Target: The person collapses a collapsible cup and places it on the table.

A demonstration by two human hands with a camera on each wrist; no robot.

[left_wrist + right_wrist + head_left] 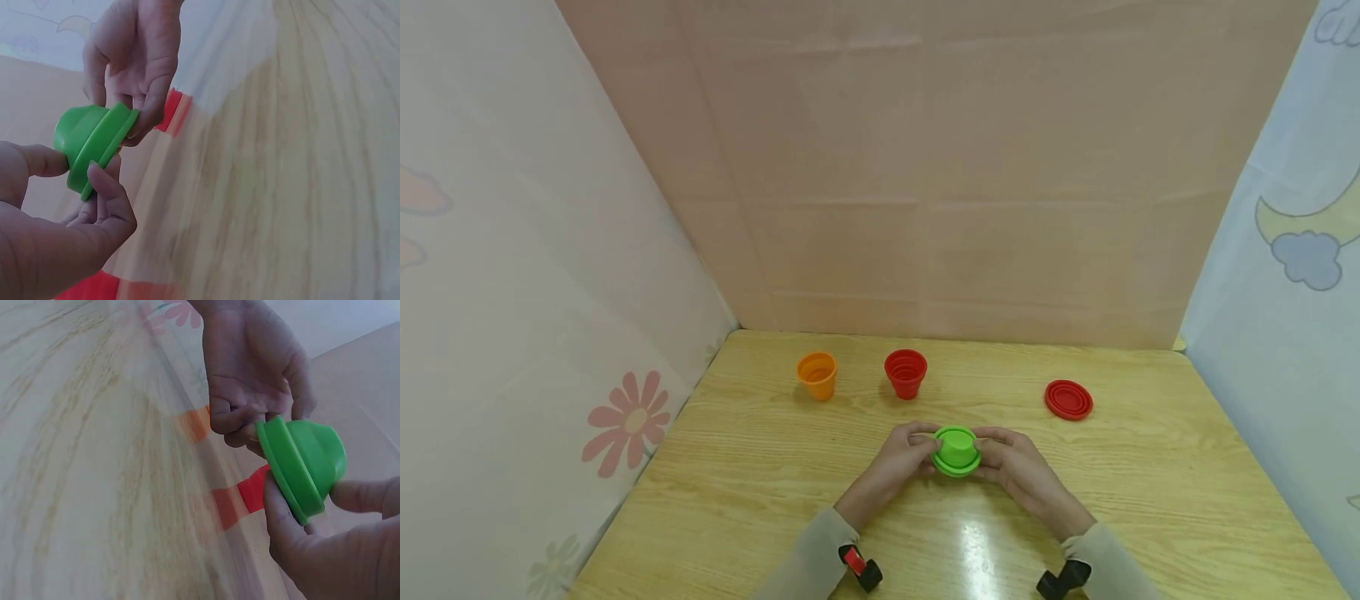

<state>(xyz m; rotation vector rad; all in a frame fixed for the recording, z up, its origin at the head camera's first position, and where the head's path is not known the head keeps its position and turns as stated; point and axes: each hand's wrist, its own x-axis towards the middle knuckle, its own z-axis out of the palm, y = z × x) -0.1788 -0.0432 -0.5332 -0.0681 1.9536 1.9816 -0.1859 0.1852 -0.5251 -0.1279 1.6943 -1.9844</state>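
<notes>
A green collapsible cup [957, 450], partly folded, is held between both hands over the table, its narrow base turned toward the head camera. My left hand [901, 458] pinches its left side, thumb on the base part and fingers at the rim. On the opposite side my right hand [1015, 468] pinches it the same way. In the left wrist view the cup [94, 147] shows its wide rim tilted. The right wrist view shows the cup [303, 465] with its stepped rings partly pushed together; its inside is hidden.
Behind the hands stand an orange collapsible cup [817, 377] and a red collapsible cup [906, 373], both extended upright. A flattened red cup [1068, 400] lies to the right on the wooden table [715, 492]. Cloth-covered walls [925, 183] border the table at back and sides.
</notes>
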